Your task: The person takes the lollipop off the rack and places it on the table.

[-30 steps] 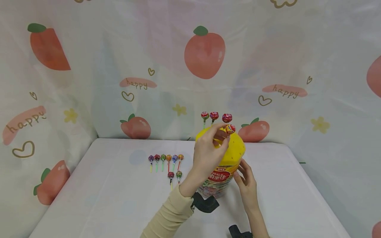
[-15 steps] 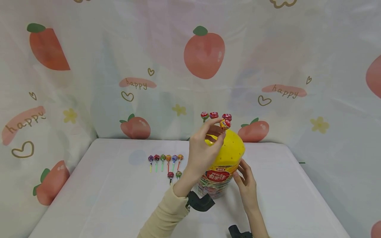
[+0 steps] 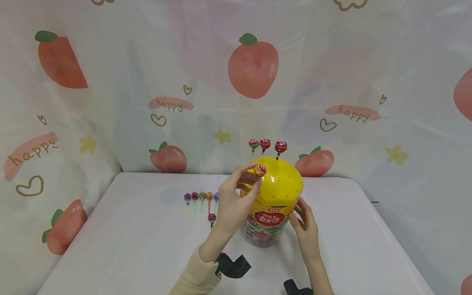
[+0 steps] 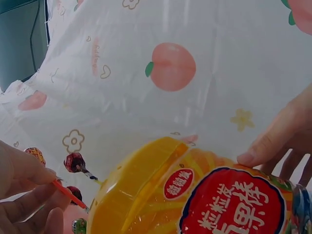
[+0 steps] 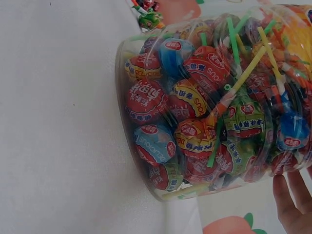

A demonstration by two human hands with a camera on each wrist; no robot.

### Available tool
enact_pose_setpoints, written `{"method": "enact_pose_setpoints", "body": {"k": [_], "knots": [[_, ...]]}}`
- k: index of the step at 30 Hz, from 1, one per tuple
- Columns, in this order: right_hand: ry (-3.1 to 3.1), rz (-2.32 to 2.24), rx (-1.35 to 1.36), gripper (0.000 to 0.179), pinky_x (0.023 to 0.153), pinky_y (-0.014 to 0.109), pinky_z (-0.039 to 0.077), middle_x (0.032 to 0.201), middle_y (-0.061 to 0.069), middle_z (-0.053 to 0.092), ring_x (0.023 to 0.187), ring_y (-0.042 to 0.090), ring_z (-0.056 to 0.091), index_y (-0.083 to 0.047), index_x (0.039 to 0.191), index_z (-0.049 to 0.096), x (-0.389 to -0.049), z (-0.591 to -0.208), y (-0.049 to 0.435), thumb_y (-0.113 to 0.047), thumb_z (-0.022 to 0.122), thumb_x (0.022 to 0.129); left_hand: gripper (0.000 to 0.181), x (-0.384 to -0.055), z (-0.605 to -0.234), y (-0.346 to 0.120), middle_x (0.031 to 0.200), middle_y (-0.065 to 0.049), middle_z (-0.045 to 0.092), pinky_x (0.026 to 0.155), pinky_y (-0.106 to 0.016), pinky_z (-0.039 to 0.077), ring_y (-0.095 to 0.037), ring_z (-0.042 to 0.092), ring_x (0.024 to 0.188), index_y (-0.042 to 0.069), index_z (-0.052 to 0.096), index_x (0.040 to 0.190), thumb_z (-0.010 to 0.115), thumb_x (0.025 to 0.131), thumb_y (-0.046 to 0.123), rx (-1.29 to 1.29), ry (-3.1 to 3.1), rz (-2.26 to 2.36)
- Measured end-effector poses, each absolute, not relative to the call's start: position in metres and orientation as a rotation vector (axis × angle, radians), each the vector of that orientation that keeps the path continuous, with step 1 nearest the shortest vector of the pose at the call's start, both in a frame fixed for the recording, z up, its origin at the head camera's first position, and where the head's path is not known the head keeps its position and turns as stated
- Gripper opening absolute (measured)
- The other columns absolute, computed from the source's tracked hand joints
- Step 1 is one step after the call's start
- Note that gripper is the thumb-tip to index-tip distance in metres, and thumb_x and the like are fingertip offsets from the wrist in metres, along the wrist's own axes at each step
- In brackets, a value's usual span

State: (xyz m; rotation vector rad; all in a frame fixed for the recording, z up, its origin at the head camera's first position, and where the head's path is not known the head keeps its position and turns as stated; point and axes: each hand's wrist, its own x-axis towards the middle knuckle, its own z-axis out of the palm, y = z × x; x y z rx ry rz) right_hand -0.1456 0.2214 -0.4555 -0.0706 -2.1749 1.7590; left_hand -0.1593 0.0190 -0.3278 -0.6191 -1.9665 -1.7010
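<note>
In the head view my left hand (image 3: 236,200) pinches a lollipop (image 3: 260,170) with a yellow-and-red wrapper, at the left side of the yellow domed lid (image 3: 282,180). Its orange-red stick (image 4: 66,190) points toward the lid in the left wrist view; whether the tip touches is unclear. The lid tops a clear jar (image 3: 263,235) filled with wrapped lollipops. Several lollipops, such as a red one (image 3: 280,146), stand upright at the lid's back. My right hand (image 3: 307,233) rests its thumb and fingertips against the jar's right side, fingers fairly straight.
On the white table (image 3: 129,246), left of the jar, lies a row of lollipops (image 3: 202,196), with a red-headed one (image 3: 212,217) in front. My left hand covers part of the row. A fruit-patterned cloth (image 3: 206,61) hangs behind the table.
My left hand has moved left and down with the lollipop, from the lid's back toward its left side. The right hand stays against the jar.
</note>
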Motion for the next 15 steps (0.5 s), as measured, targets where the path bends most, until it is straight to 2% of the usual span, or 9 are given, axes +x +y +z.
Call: {"method": "enact_pose_setpoints", "body": {"k": [10,15], "knots": [[-2.165,1.765,-0.056,0.051,0.094,0.007,0.037,0.143,-0.011,0.042,0.125,0.001,0.042,-0.019,0.147,0.034,-0.146,-0.456,0.221,-0.014,0.049,0.098,0.040,-0.155,-0.357,-0.003,0.090,-0.004,0.071,0.068,-0.023,0.053,-0.016,0.065,0.080,0.018,0.063,0.121,0.073,0.083,0.007,-0.520,-2.011,-1.653],[-2.162,1.767,-0.058,0.051,0.095,0.007,0.037,0.143,-0.011,0.042,0.125,0.002,0.042,-0.019,0.147,0.034,-0.145,-0.455,0.220,-0.014,0.050,0.098,0.040,-0.154,-0.373,-0.011,0.087,-0.005,0.071,0.065,-0.022,0.052,-0.017,0.065,0.077,0.016,0.064,0.119,0.074,0.082,0.006,-0.446,-2.066,-1.626]]}}
